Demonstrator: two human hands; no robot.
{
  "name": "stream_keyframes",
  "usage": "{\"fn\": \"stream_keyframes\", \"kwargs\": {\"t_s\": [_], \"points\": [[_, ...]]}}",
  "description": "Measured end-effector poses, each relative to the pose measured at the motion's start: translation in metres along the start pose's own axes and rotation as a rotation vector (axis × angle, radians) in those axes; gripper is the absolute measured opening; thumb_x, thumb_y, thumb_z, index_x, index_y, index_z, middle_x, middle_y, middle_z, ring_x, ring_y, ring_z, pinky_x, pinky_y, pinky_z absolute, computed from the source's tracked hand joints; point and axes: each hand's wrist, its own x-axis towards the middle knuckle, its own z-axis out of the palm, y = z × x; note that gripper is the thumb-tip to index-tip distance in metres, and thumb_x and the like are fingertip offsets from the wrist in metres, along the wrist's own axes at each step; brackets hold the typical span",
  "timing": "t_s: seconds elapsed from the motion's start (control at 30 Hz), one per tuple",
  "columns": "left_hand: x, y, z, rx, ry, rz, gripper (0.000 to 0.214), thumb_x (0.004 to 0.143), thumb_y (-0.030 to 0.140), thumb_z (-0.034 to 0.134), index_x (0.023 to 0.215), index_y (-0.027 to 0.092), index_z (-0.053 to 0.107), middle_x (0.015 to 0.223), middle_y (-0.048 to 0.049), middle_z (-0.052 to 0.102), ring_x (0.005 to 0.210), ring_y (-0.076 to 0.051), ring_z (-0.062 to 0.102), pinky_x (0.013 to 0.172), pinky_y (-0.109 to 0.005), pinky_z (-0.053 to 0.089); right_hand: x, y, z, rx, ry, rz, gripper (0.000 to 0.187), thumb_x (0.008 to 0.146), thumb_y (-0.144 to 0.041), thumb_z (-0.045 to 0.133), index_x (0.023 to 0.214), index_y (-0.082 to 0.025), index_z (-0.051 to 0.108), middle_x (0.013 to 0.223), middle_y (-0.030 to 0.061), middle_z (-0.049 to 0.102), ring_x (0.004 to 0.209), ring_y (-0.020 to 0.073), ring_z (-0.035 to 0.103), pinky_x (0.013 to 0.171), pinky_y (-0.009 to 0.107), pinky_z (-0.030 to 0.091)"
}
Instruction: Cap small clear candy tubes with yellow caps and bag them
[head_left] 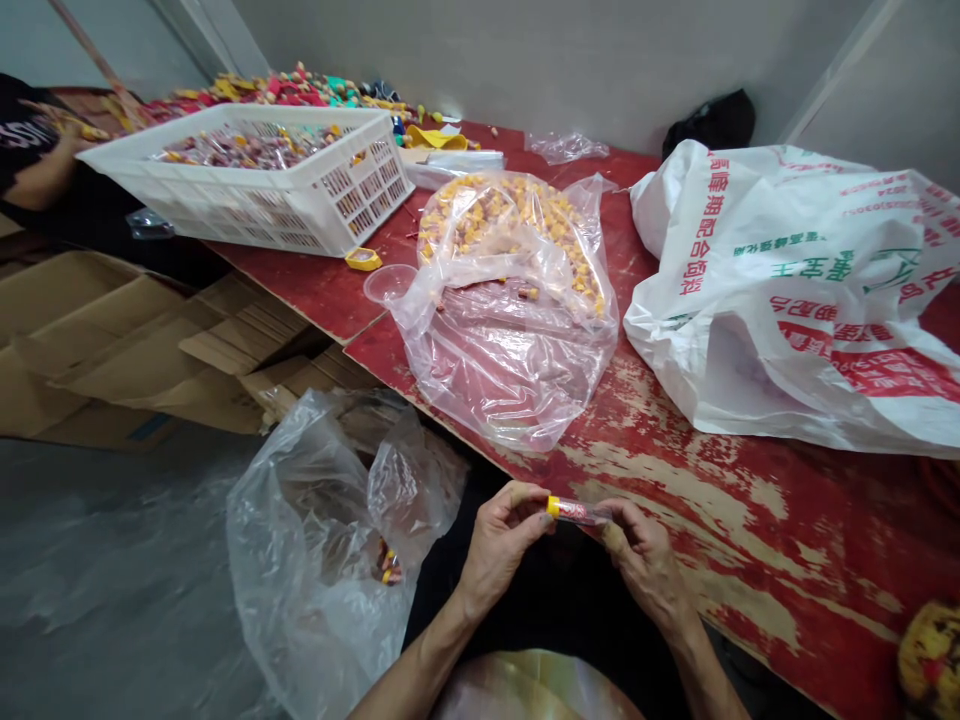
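Note:
Between my two hands, over my lap, is a small clear tube [574, 511] with a yellow cap and red-and-white contents or print. The fingers of my left hand [504, 540] pinch its capped end. At the other end, my right hand [643, 560] closes thumb and fingers on the clear part. Past them on the table lies a clear plastic bag [517, 370] with many yellow-capped pieces heaped at its far side. Lower left, another clear plastic bag [300, 560] hangs beside my lap with a few yellow-capped pieces [389, 565] in it.
A white plastic crate [330, 205] of wrapped pieces stands on the worn red table [720, 500]. A white printed sack [795, 300] lies at right. Cardboard boxes [112, 340] fill the left side. Another person's arm [45, 175] shows behind the crate, near a colourful heap [277, 88].

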Motion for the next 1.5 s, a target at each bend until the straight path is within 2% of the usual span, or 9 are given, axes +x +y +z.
{"fn": "stream_keyframes", "kwargs": {"t_s": [0.17, 0.37, 0.6, 0.8, 1.0, 1.1, 1.2, 1.37, 1.5], "points": [[-0.0007, -0.004, 0.0014, -0.019, -0.042, -0.038, 0.019, 0.066, 0.025, 0.075, 0.081, 0.016, 0.067, 0.072, 0.0008, 0.059, 0.066, -0.013, 0.058, 0.065, -0.024, 0.048, 0.001, -0.0042, -0.0018, -0.072, 0.034, 0.021, 0.044, 0.091, -0.051, 0.037, 0.066, -0.018, 0.055, 0.052, -0.003, 0.043, 0.045, 0.0107, 0.041, 0.043, 0.023, 0.029], [0.0005, -0.0059, 0.0023, -0.028, -0.023, -0.037, 0.025, 0.067, 0.027, 0.075, 0.089, 0.017, 0.068, 0.078, -0.0001, 0.06, 0.066, -0.012, 0.058, 0.066, -0.025, 0.049, -0.0031, -0.0058, -0.0023, 0.028, 0.023, 0.072, 0.037, 0.087, -0.044, 0.051, 0.115, -0.02, 0.054, 0.089, 0.0042, 0.063, 0.068, 0.0148, 0.058, 0.054, 0.023, 0.045], [-0.001, -0.0022, 0.0015, 0.004, -0.044, -0.001, 0.016, 0.069, 0.025, 0.073, 0.083, 0.017, 0.07, 0.075, 0.0004, 0.058, 0.065, -0.012, 0.058, 0.065, -0.024, 0.048, -0.0015, -0.0042, -0.0025, -0.003, 0.03, 0.054, 0.039, 0.089, -0.05, 0.044, 0.076, -0.018, 0.06, 0.053, -0.0027, 0.046, 0.046, 0.0106, 0.042, 0.041, 0.021, 0.032], [-0.0014, -0.0039, 0.0022, -0.013, -0.041, -0.002, 0.015, 0.068, 0.023, 0.074, 0.082, 0.018, 0.071, 0.077, 0.0008, 0.057, 0.065, -0.012, 0.059, 0.064, -0.023, 0.049, -0.0022, -0.0074, -0.0048, 0.055, 0.023, 0.072, 0.034, 0.086, -0.046, 0.052, 0.107, -0.02, 0.056, 0.088, 0.0036, 0.062, 0.072, 0.0152, 0.058, 0.058, 0.023, 0.045], [-0.0012, -0.0056, 0.0018, 0.055, -0.036, 0.033, 0.014, 0.067, 0.023, 0.075, 0.081, 0.018, 0.072, 0.077, -0.0005, 0.058, 0.068, -0.013, 0.059, 0.065, -0.024, 0.05, -0.0003, -0.0035, -0.0044, -0.02, 0.039, 0.057, 0.046, 0.089, -0.054, 0.038, 0.066, -0.018, 0.055, 0.052, -0.003, 0.042, 0.046, 0.0111, 0.04, 0.042, 0.023, 0.03], [-0.0011, -0.0067, 0.0006, 0.049, -0.035, 0.02, 0.015, 0.067, 0.023, 0.075, 0.081, 0.018, 0.072, 0.077, -0.0002, 0.058, 0.067, -0.013, 0.06, 0.065, -0.024, 0.05, -0.0009, -0.0049, -0.0054, 0.005, 0.024, 0.077, 0.036, 0.088, -0.05, 0.045, 0.093, -0.018, 0.061, 0.076, 0.0028, 0.06, 0.065, 0.0153, 0.055, 0.052, 0.023, 0.042], [-0.0007, -0.0085, -0.0003, 0.043, -0.033, 0.008, 0.015, 0.067, 0.023, 0.075, 0.081, 0.019, 0.073, 0.076, 0.0002, 0.058, 0.067, -0.012, 0.06, 0.065, -0.024, 0.05, -0.0019, -0.0062, -0.0077, 0.046, -0.005, 0.094, 0.037, 0.086, -0.046, 0.053, 0.111, -0.02, 0.055, 0.095, 0.0054, 0.063, 0.077, 0.017, 0.059, 0.059, 0.024, 0.046], [-0.001, -0.009, 0.0009, 0.02, -0.044, 0.001, 0.014, 0.067, 0.022, 0.076, 0.08, 0.019, 0.073, 0.075, 0.0009, 0.057, 0.065, -0.012, 0.061, 0.063, -0.022, 0.049, 0.0001, -0.0045, -0.0071, -0.057, 0.011, 0.054, 0.043, 0.088, -0.053, 0.041, 0.065, -0.019, 0.054, 0.055, -0.0013, 0.047, 0.049, 0.0121, 0.042, 0.046, 0.024, 0.033], [-0.0015, -0.0061, 0.0024, 0.003, -0.04, 0.002, 0.014, 0.067, 0.021, 0.075, 0.08, 0.018, 0.073, 0.075, 0.0009, 0.057, 0.064, -0.011, 0.06, 0.064, -0.022, 0.049, -0.0007, -0.0038, -0.0065, -0.024, 0.016, 0.07, 0.032, 0.088, -0.049, 0.047, 0.096, -0.02, 0.059, 0.08, 0.003, 0.06, 0.067, 0.0158, 0.054, 0.058, 0.025, 0.042]]}}
